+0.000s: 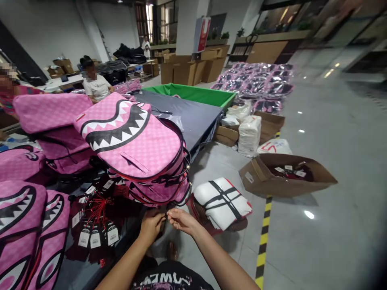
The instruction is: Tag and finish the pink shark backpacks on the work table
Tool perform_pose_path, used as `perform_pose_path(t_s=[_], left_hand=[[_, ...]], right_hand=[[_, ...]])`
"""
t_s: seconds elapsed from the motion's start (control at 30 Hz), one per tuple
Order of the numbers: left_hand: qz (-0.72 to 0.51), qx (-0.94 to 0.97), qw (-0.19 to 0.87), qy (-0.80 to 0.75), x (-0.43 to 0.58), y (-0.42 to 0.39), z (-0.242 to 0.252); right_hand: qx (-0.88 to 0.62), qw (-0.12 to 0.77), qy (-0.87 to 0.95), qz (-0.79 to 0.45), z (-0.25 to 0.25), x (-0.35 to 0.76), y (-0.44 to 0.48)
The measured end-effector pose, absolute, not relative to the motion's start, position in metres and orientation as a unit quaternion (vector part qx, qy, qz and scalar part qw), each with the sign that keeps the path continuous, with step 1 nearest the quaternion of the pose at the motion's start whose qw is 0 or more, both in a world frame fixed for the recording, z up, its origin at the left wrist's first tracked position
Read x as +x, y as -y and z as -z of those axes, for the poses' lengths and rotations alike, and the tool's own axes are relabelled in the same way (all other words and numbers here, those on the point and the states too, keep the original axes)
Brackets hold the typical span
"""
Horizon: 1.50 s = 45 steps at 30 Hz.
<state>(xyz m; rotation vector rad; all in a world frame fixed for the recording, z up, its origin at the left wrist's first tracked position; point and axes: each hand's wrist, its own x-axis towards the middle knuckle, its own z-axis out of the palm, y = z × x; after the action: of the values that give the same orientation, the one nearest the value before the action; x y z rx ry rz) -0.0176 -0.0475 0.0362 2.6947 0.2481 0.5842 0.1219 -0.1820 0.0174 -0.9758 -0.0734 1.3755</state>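
My left hand (152, 226) and my right hand (182, 221) meet just below the near end of a pink checkered backpack (142, 149). Fingers on both hands are pinched; whatever is between them is too small to make out. The backpack has a black-and-white shark-mouth print and lies on other pink bags at the table's edge. Left of my hands is a spread of dark hang tags (95, 237) with white barcode labels and red strings (99, 205). More pink shark-mouth backpacks (18, 217) lie at the far left.
On the floor at right are a white bundle with black straps (222, 199) and an open carton (256, 177) containing tags. A green-sided bin (193, 94) stands beyond the grey tabletop (187, 117). Plastic-wrapped pink bags (254, 80) are behind. A person (96, 84) sits across at left.
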Motion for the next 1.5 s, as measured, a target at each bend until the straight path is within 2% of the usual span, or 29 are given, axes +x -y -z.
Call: perform_pose_path(t_s=[0.13,0.27,0.33,0.43,0.53,0.63,1.0,1.5], left_hand=[[-0.215,0.975,0.045,-0.033,-0.017,0.047,-0.045],[-0.208,0.978,0.029,-0.011,-0.016,0.052,-0.050],[-0.195,0.977,0.089,-0.007,-0.014,0.056,-0.050],[-0.145,0.957,0.251,-0.006,-0.008,0.062,-0.051],[-0.090,0.910,0.396,-0.089,-0.001,0.066,-0.051],[-0.061,0.879,0.442,-0.168,0.002,0.063,-0.046],[-0.004,0.898,0.379,-0.225,0.010,0.056,-0.039],[0.078,0.919,0.248,-0.295,0.016,0.067,-0.054]], right_hand=[[-0.437,0.677,0.030,-0.592,-0.018,0.122,0.180],[-0.453,0.695,0.017,-0.559,-0.015,0.121,0.179],[-0.464,0.704,0.012,-0.538,-0.013,0.118,0.177],[-0.481,0.716,0.004,-0.507,-0.008,0.112,0.175],[-0.493,0.725,-0.009,-0.481,-0.004,0.106,0.173],[-0.503,0.733,-0.015,-0.457,-0.002,0.100,0.172],[-0.582,0.742,0.065,-0.326,-0.001,0.093,0.164],[-0.694,0.647,0.162,-0.270,0.004,0.094,0.174]])
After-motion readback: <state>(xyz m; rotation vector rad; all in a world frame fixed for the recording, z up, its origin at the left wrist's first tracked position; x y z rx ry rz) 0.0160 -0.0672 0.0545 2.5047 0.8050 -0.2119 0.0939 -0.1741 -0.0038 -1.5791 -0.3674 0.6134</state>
